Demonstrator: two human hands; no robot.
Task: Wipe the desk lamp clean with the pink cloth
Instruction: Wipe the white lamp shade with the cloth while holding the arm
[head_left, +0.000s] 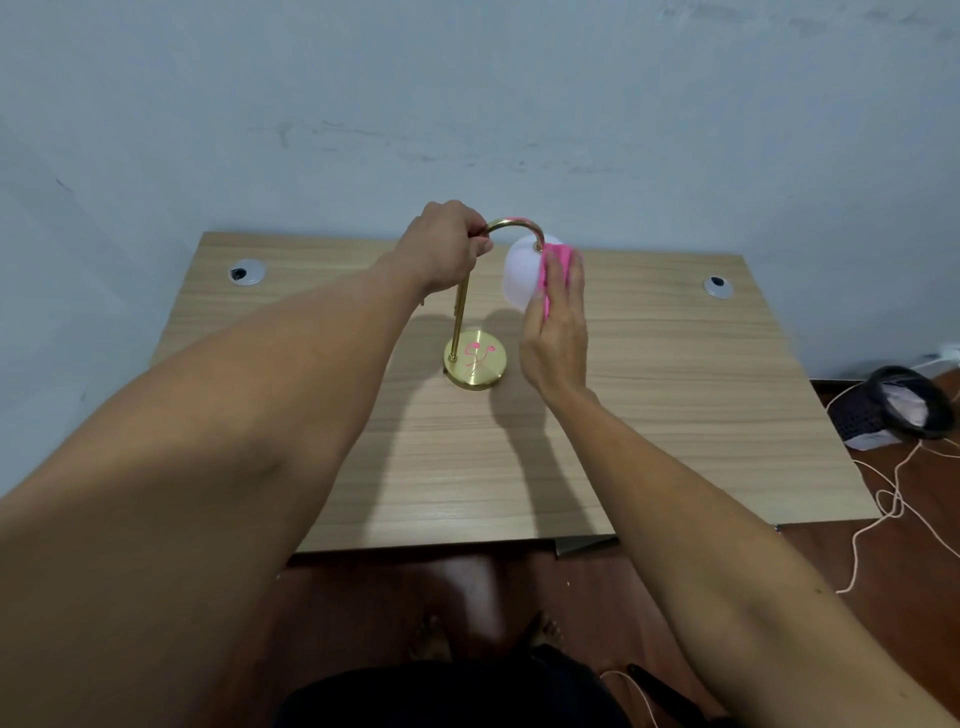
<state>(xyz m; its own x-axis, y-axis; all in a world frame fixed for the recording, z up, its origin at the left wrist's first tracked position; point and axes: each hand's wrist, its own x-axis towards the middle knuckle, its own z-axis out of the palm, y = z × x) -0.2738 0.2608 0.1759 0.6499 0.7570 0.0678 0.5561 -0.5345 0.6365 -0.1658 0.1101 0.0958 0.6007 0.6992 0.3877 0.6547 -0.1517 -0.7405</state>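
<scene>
Brass-gold desk lamp with white dome shade (522, 275) stands mid-table on the pale wood-grain desk (675, 389). Left hand (444, 249) curls its fingers around the top of the arched neck. Right hand (556, 322), fingers flat and together, presses the pink cloth (555, 270) against the shade's right side. Stem's long axis runs upright; arch bends right, shade opening faces down. Risk: sideways pressure could swing the shade or tip the narrow round base (475, 364) if the left grip loosens.
</scene>
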